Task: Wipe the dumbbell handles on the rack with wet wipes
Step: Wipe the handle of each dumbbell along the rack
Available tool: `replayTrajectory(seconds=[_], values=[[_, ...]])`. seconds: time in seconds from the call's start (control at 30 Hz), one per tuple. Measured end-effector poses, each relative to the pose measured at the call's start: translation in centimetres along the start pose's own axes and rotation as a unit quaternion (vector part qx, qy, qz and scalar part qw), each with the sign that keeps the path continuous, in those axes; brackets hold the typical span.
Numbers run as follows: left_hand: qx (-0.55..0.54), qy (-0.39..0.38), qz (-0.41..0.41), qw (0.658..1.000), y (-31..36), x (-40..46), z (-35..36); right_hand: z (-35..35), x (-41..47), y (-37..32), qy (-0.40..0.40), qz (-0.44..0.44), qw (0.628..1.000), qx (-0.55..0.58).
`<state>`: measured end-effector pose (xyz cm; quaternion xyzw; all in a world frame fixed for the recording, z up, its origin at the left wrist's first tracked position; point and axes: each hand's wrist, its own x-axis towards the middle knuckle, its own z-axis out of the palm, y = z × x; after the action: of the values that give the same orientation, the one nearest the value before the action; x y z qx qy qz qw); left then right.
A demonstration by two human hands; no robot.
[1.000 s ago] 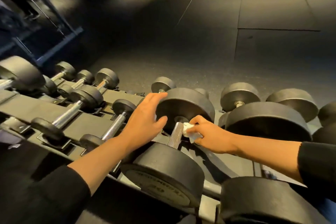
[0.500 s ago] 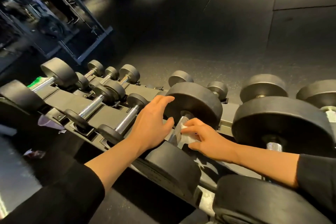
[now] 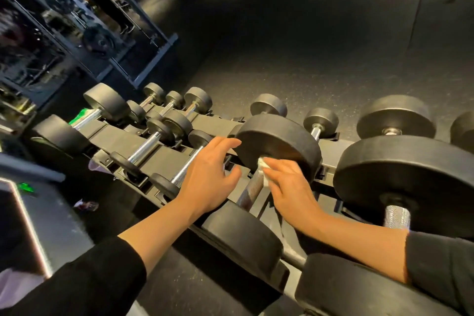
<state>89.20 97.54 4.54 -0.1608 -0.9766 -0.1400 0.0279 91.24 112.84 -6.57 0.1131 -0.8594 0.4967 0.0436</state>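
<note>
A black dumbbell with a knurled metal handle (image 3: pixel 252 187) lies on the dark rack (image 3: pixel 174 159) in the middle of the view. My right hand (image 3: pixel 289 190) pinches a white wet wipe (image 3: pixel 264 170) against the handle's far end, close to the far weight head (image 3: pixel 279 141). My left hand (image 3: pixel 207 177) hovers with fingers spread and loosely bent just left of that head, fingertips near its rim, holding nothing. The near weight head (image 3: pixel 243 238) sits below my wrists.
Smaller chrome-handled dumbbells (image 3: pixel 151 141) fill the rack to the left. A larger dumbbell (image 3: pixel 400 177) lies right of my right hand, another at the bottom right. A green packet (image 3: pixel 82 114) rests at the rack's far left. Mirrors and gym frames stand at upper left.
The view has swung right and tilted. My right hand slid the wipe up the handle toward the far weight head. My left hand stayed beside that head, fingers slightly more spread.
</note>
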Motion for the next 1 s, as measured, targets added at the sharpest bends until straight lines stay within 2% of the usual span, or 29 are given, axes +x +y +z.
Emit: replayTrajectory(seconds=[0.07,0.2,0.37,0.47,0.53,0.63,0.67,0.7,0.83,1.0], values=[[0.008,0.000,-0.003,1.000,-0.1,0.0,0.1,0.6,-0.3,-0.1,-0.030,-0.013,0.999,0.002],[0.014,0.000,-0.005,1.000,-0.2,0.2,0.2,-0.1,-0.3,-0.2,-0.031,-0.011,0.997,0.067],[0.018,-0.008,-0.006,1.000,-0.2,0.4,0.2,0.1,-1.7,-1.2,-0.163,-0.037,0.976,0.138],[0.018,0.002,-0.013,1.000,-0.4,0.3,0.2,-0.1,-1.6,-1.2,-0.195,-0.047,0.967,0.157],[0.016,0.008,-0.014,1.000,-0.5,0.2,0.2,-0.4,-1.4,-1.5,-0.159,-0.032,0.971,0.177],[0.006,0.014,-0.023,1.000,-0.5,0.3,0.1,-0.8,-0.3,-1.1,0.016,-0.005,0.988,0.153],[0.003,0.016,-0.027,0.999,-0.4,0.3,0.0,-1.0,0.2,-0.8,0.041,-0.009,0.992,0.122],[0.002,0.017,-0.029,0.999,-0.4,0.3,0.0,-1.0,0.6,-0.4,0.039,-0.015,0.995,0.089],[0.003,0.018,-0.024,1.000,-0.2,0.3,0.0,0.2,0.5,0.1,-0.065,-0.021,0.998,0.011],[0.000,0.021,-0.025,0.999,-0.2,0.3,0.1,-0.1,0.4,-0.2,-0.091,-0.069,0.993,0.011]])
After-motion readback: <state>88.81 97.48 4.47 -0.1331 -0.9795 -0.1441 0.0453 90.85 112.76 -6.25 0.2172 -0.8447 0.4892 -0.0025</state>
